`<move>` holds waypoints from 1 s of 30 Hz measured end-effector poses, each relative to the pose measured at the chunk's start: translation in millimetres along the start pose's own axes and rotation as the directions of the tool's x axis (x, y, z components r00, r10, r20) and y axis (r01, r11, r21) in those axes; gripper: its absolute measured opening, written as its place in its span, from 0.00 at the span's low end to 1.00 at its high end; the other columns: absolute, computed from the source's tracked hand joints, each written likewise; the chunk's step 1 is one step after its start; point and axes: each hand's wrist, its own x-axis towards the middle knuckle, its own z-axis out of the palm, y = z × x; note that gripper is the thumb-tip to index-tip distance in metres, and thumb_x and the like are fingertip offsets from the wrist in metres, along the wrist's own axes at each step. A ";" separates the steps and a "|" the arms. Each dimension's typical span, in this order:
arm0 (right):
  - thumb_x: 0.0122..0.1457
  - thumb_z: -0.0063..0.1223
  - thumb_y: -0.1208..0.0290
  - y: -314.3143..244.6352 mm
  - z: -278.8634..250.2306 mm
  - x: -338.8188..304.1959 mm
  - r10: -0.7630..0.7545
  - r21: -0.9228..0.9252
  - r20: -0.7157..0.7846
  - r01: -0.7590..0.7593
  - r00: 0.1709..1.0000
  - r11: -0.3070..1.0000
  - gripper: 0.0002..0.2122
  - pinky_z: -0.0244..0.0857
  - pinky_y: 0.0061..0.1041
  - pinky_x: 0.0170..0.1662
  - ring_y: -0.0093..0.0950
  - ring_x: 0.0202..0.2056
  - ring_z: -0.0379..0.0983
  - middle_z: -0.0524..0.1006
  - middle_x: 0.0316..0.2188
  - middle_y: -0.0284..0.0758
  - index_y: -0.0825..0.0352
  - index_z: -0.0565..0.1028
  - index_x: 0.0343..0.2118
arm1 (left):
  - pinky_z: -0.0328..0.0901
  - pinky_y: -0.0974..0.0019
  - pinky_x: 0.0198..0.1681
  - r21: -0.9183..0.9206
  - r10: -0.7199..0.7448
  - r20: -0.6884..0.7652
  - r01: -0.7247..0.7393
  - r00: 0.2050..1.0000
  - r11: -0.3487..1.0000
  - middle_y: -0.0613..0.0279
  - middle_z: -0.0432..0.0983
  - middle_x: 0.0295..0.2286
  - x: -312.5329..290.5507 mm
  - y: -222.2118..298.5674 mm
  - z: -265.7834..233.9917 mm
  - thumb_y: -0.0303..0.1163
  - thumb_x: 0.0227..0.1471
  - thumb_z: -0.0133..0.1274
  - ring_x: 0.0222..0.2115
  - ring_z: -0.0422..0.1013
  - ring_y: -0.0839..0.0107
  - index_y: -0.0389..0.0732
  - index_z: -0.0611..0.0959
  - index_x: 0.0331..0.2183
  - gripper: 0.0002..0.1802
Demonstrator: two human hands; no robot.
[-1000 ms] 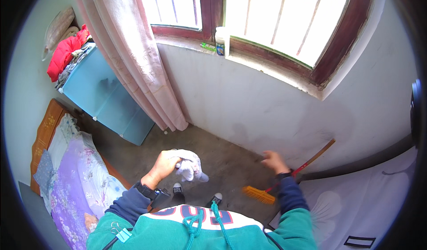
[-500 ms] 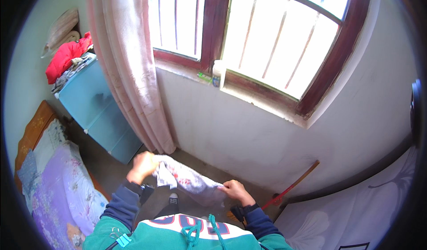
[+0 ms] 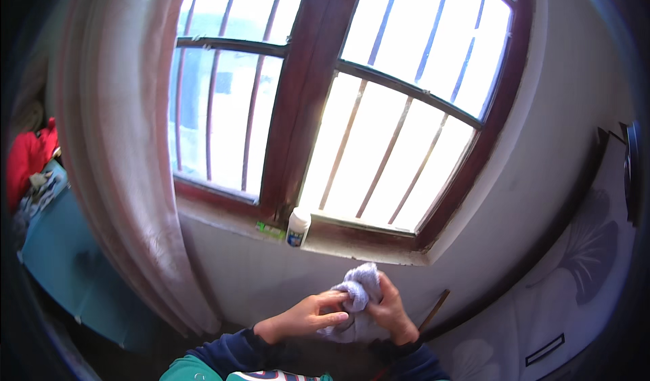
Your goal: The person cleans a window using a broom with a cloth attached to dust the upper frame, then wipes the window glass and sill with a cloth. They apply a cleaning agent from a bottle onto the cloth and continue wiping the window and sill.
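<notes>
A pale lilac towel (image 3: pixel 361 289) is bunched and twisted between my two hands, just below the window sill. My left hand (image 3: pixel 308 315) comes in from the left. Its fingers and thumb are closed on the near side of the towel. From the right, my right hand (image 3: pixel 393 313) grips the bundle, its fingers partly hidden behind the fabric. A loose end of the towel (image 3: pixel 355 330) hangs beneath both hands.
On the window sill (image 3: pixel 352 247) stand a white bottle (image 3: pixel 298 227) and a small green packet (image 3: pixel 270 230). A pink curtain (image 3: pixel 128 144) and blue cabinet (image 3: pixel 81 272) are at left. A wooden stick (image 3: pixel 434 310) leans near a patterned grey panel (image 3: pixel 569 293) at right.
The towel, stretched out sideways between my hands before, is now gathered into a bundle. My hands have come together, and the view has tilted up toward the window.
</notes>
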 end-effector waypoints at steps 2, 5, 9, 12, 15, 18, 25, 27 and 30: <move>0.45 0.50 0.86 -40.6 -10.1 35.1 -0.225 -0.323 -0.066 0.192 0.972 0.927 0.21 0.63 0.27 0.50 0.28 0.44 0.70 0.72 0.42 0.37 0.69 0.70 0.46 | 0.66 0.76 0.36 0.134 0.112 -0.133 -0.094 0.985 0.987 0.58 0.63 0.49 0.0 11.1 -18.6 0.32 0.52 0.56 0.38 0.67 0.79 0.36 0.74 0.49 0.23; 0.41 0.51 0.84 -107.7 -32.8 98.1 -0.572 -0.788 -0.049 0.320 0.819 0.526 0.21 0.68 0.29 0.42 0.34 0.39 0.71 0.71 0.39 0.42 0.69 0.73 0.43 | 0.66 0.76 0.33 -0.131 -0.101 -0.268 0.068 0.958 0.989 0.62 0.74 0.37 -7.1 11.7 -46.3 0.32 0.54 0.54 0.31 0.70 0.80 0.35 0.78 0.43 0.16; 0.42 0.60 0.81 -175.1 -31.1 180.3 -0.774 -0.968 0.196 0.244 0.602 -0.056 0.21 0.73 0.28 0.31 0.33 0.40 0.71 0.70 0.40 0.41 0.66 0.75 0.43 | 0.66 0.76 0.33 -0.110 -0.195 -0.335 0.168 0.922 0.980 0.63 0.77 0.30 -15.8 -11.3 -59.1 0.33 0.54 0.54 0.29 0.70 0.80 0.34 0.80 0.38 0.13; 0.43 0.61 0.82 -196.9 -13.1 236.2 -0.709 -0.964 0.260 0.141 0.655 -0.223 0.23 0.73 0.29 0.40 0.33 0.43 0.70 0.68 0.43 0.38 0.61 0.75 0.46 | 0.67 0.76 0.33 -0.135 -0.243 -0.360 0.207 0.901 0.969 0.62 0.78 0.30 -21.8 -26.9 -62.5 0.34 0.54 0.54 0.29 0.71 0.80 0.34 0.80 0.36 0.13; 0.45 0.63 0.78 -199.4 4.8 282.1 -0.603 -0.968 0.231 0.116 0.763 -0.224 0.20 0.71 0.30 0.44 0.33 0.45 0.67 0.69 0.42 0.36 0.58 0.77 0.44 | 0.66 0.76 0.32 -0.153 -0.273 -0.406 0.230 0.872 0.961 0.61 0.78 0.29 -23.6 -36.5 -67.8 0.32 0.54 0.53 0.30 0.72 0.79 0.33 0.80 0.34 0.11; 0.49 0.59 0.76 -196.9 15.8 308.7 -0.557 -0.937 0.311 0.149 0.770 -0.317 0.15 0.69 0.31 0.43 0.30 0.41 0.67 0.70 0.39 0.33 0.58 0.78 0.42 | 0.66 0.76 0.31 -0.119 -0.273 -0.422 0.245 0.865 0.962 0.62 0.78 0.28 -23.8 -41.6 -74.1 0.32 0.55 0.53 0.29 0.72 0.79 0.33 0.80 0.34 0.11; 0.50 0.59 0.72 -205.2 9.1 317.1 -0.467 -0.950 0.286 0.186 0.837 -0.249 0.12 0.68 0.31 0.41 0.30 0.41 0.67 0.71 0.37 0.35 0.56 0.79 0.40 | 0.66 0.75 0.30 -0.106 -0.310 -0.403 0.293 0.861 0.950 0.63 0.77 0.25 -16.0 -44.7 -77.0 0.34 0.55 0.53 0.25 0.70 0.79 0.34 0.80 0.34 0.12; 0.52 0.58 0.72 -206.4 0.0 310.9 -0.452 -0.955 0.240 0.125 0.859 -0.269 0.13 0.67 0.31 0.44 0.31 0.42 0.67 0.71 0.37 0.36 0.57 0.78 0.43 | 0.65 0.75 0.29 -0.075 -0.283 -0.387 0.276 0.878 0.958 0.63 0.77 0.25 -14.8 -44.2 -76.9 0.34 0.55 0.53 0.25 0.70 0.80 0.34 0.80 0.33 0.12; 0.53 0.57 0.72 -209.3 -21.2 298.2 -0.409 -0.975 0.100 0.008 0.907 -0.220 0.14 0.67 0.32 0.46 0.31 0.43 0.68 0.71 0.38 0.37 0.60 0.77 0.44 | 0.65 0.75 0.29 -0.068 -0.286 -0.373 0.281 0.883 0.957 0.63 0.77 0.25 -15.5 -44.9 -77.6 0.34 0.55 0.53 0.25 0.70 0.80 0.34 0.80 0.33 0.12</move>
